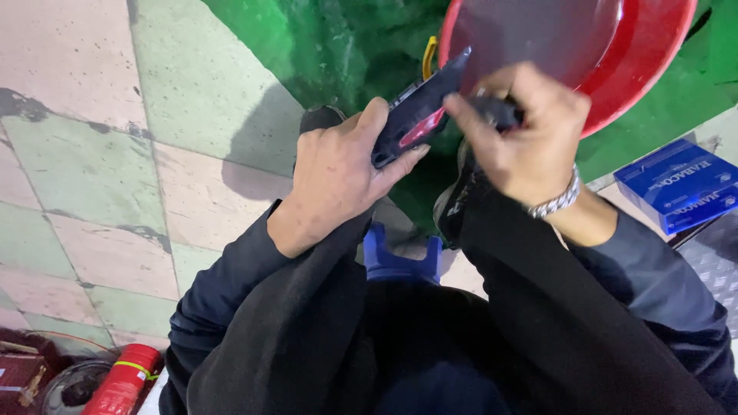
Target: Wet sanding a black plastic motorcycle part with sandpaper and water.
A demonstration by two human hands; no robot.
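Observation:
My left hand (332, 175) grips a dark, flat, elongated part with a red stripe (421, 107), holding it up over my knees. My right hand (524, 132), with a silver chain bracelet at the wrist, pinches a small dark piece at the upper end of that same part. Both hands work just in front of a large red plastic basin (653, 54). What the small piece is cannot be made out.
A green mat (323, 46) lies under the basin. Pink and green floor tiles (92, 154) spread to the left. Blue cardboard boxes (676, 184) sit at the right. A blue stool edge (400, 257) shows between my legs. A red cylinder (123, 380) lies bottom left.

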